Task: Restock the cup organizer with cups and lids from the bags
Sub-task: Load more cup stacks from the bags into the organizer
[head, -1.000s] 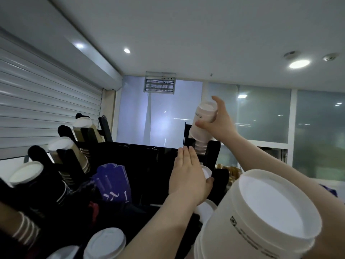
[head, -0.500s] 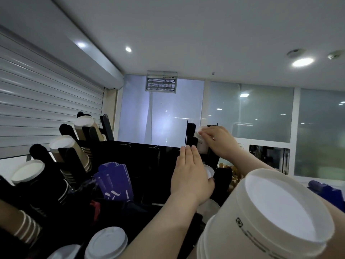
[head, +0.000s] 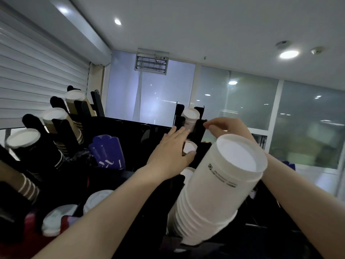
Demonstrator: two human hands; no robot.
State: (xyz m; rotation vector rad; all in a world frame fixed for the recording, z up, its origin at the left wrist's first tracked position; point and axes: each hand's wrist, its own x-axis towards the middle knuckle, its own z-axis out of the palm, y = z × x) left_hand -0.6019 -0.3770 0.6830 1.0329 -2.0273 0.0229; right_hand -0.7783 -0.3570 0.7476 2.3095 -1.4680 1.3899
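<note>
Fingers (head: 177, 132) of the left hand (head: 168, 152) are held straight and close together, laid flat against the right-hand column of the black cup organizer (head: 130, 131), and nothing is grasped by them. The thumb is set just under a small white cup (head: 190, 146) lodged in the middle slot. Above it, in the top slot, a stack of small white cups (head: 190, 117) is seated bottom-up between two black uprights. The right hand (head: 229, 128) is seen just beside that stack. Its fingers (head: 212, 126) are curled, with the tips at the right upright, but whether the upright is pinched or merely touched cannot be told, since the palm is hidden. It is hidden by a stack of large white cups (head: 220, 193), which is tilted toward the camera in the nearest slot, base uppermost. Along the organizer's left side, brown paper cups (head: 72, 101) and black paper cups (head: 28, 144) are held in slanted rows. Purple cup sleeves (head: 106, 150) are stood in the centre — white lids (head: 97, 200) are stacked below them. A roller shutter (head: 37, 71) is closed on the left.
</note>
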